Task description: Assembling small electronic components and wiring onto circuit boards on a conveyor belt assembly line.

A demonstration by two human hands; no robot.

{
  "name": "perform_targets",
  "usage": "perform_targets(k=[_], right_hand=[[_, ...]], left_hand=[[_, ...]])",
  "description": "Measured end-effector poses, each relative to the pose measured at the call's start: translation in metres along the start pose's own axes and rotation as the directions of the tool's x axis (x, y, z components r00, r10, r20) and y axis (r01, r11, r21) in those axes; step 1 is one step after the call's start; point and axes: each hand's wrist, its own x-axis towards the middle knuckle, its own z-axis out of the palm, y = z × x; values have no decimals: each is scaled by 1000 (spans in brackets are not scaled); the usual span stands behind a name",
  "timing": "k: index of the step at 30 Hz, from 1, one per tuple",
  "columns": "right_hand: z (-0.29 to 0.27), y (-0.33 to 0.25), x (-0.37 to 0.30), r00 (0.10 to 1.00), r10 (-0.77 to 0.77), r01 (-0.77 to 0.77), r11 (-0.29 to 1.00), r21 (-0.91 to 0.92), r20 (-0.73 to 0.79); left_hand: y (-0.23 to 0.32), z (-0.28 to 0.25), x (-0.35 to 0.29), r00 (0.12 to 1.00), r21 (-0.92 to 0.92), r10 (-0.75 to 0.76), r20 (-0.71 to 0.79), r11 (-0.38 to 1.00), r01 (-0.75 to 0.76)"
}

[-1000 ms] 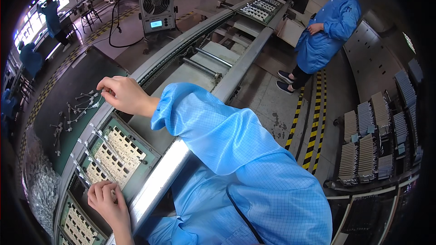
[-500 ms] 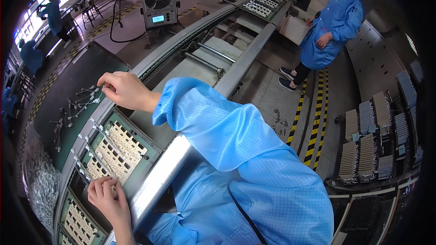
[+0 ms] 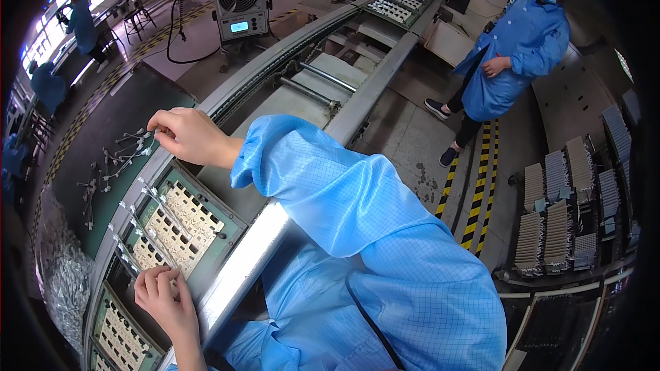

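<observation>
My right hand (image 3: 192, 137) is over the line's left rail with its fingers curled into a pinch. Its fingertips meet the end of a small pile of thin cables with white connectors (image 3: 127, 158); whether they grip one is unclear. My left hand (image 3: 167, 300) is closed at the near edge of a cream-coloured circuit board (image 3: 182, 223), fingertips bent down; what they hold, if anything, is hidden. The board sits in a green carrier frame (image 3: 227, 237) on the conveyor. Several white-ended cables (image 3: 141, 230) lie across its left side.
A second framed board (image 3: 122, 333) sits nearer on the conveyor (image 3: 258, 233). Clear plastic bags (image 3: 65, 268) lie left of the line. More boards (image 3: 399, 5) are at the far end. A co-worker in blue (image 3: 509, 48) stands right of the line; racks (image 3: 550, 209) stand far right.
The co-worker has shifted to the right and turned, with the feet in a new stance. My hands have stayed almost where they were.
</observation>
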Motion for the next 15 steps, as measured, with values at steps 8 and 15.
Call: perform_targets(k=[8, 15], right_hand=[[-4, 2, -1, 1000, -22, 22, 1000, -14, -19], [4, 2, -2, 999, -43, 43, 999, -6, -19]], left_hand=[[4, -1, 0, 1000, -28, 18, -3, 999, -18], [0, -1, -2, 998, 10, 53, -38, 999, -53]])
